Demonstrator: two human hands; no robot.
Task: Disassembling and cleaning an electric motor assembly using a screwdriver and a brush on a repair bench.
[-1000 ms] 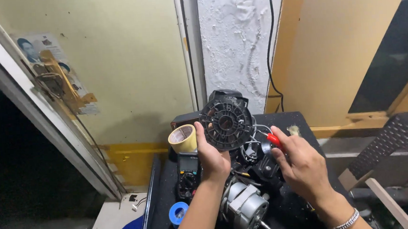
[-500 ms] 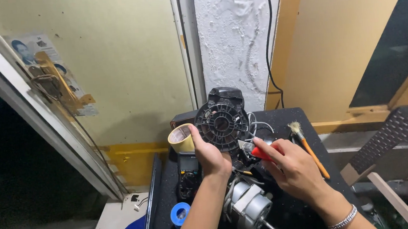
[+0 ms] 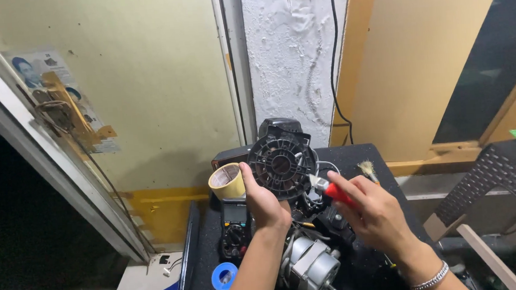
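Head view shows your left hand (image 3: 264, 201) gripping the round black fan housing (image 3: 282, 163) upright above the dark table (image 3: 390, 262). Your right hand (image 3: 372, 212) pinches a red-handled tool (image 3: 335, 192) just beside the housing's right edge.

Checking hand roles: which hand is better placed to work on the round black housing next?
Right, likely. The right hand holds the red-handled tool with its tip near the black housing; the left hand is busy propping that housing upright.

Bright overhead light, sharp centre (left doorway dark), wide-angle bending at edges.
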